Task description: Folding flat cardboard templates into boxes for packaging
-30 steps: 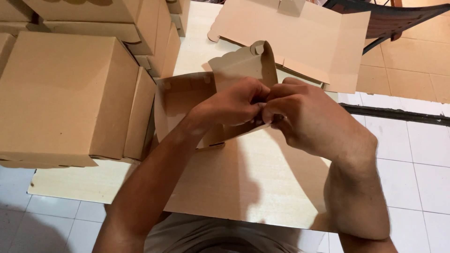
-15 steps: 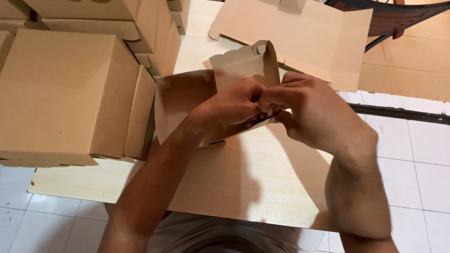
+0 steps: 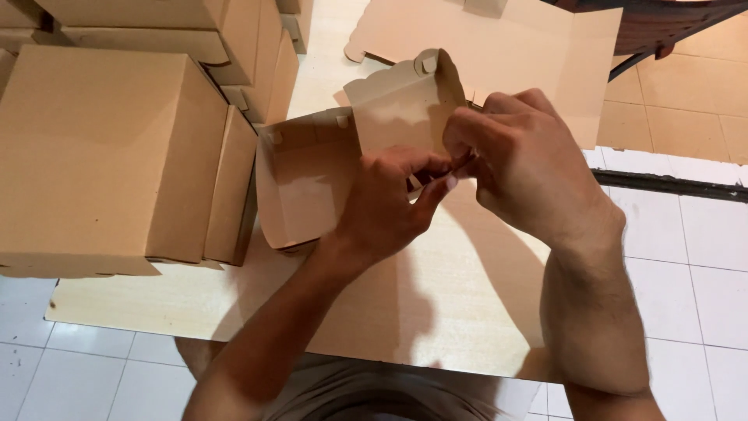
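Boxes (image 3: 117,148), already folded, are stacked at the far left of the desk (image 3: 195,300). Just right of them lies the half-folded carton (image 3: 312,179), its open tray facing up and toward the person, its long axis running left to right across the desk. Its right end wall stands upright, scalloped along the top edge, with a small tab (image 3: 427,64) bent over at the upper corner.

The left hand (image 3: 386,206) comes up from below, thumb and fingers pinched closed on the lower edge of that upright wall. The right hand (image 3: 522,160) comes in from the right and meets it at the same spot, fingers curled and closed on the cardboard at the wall's corner. Fingertips of both hands touch there, so both grips share one point, with the tray lying to the left of it and the wall rising away from the person. What exactly lies between the fingertips is hidden by the fingers.

Beyond the hands, at the top right, a flat sheet (image 3: 545,54) of unfolded cardboard lies on the desk, apart from the carton.
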